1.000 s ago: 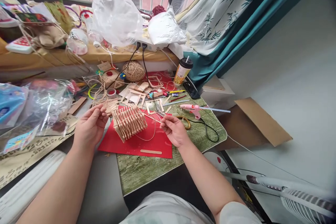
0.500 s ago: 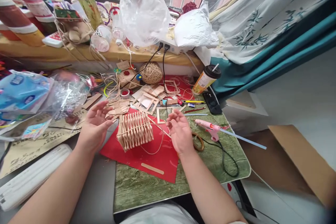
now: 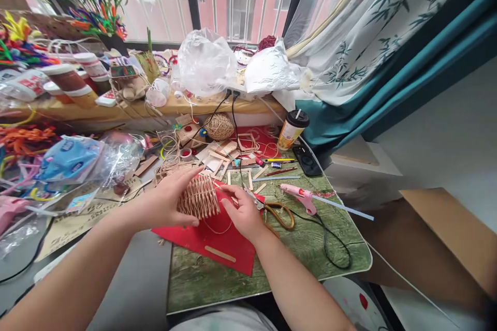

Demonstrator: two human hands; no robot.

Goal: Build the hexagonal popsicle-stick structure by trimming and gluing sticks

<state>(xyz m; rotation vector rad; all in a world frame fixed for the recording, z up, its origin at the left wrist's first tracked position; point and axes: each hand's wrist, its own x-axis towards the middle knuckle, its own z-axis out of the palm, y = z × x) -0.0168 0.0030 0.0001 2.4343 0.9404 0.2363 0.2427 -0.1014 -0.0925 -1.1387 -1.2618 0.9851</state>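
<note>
Woven twine basket (image 3: 200, 197) on a red sheet (image 3: 196, 237), right before me.
The left hand (image 3: 165, 201) spreads thumb and fingers around its nine o'clock side; the right hand (image 3: 243, 211) curls near three o'clock, and I can't tell whether it pinches anything. Scissors (image 3: 286, 215) lie beyond that hand, a craft stick (image 3: 220, 254) at the basket's five o'clock.

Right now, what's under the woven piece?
The red sheet shows beside the woven piece; what lies directly underneath is covered by it and the left hand.
</note>
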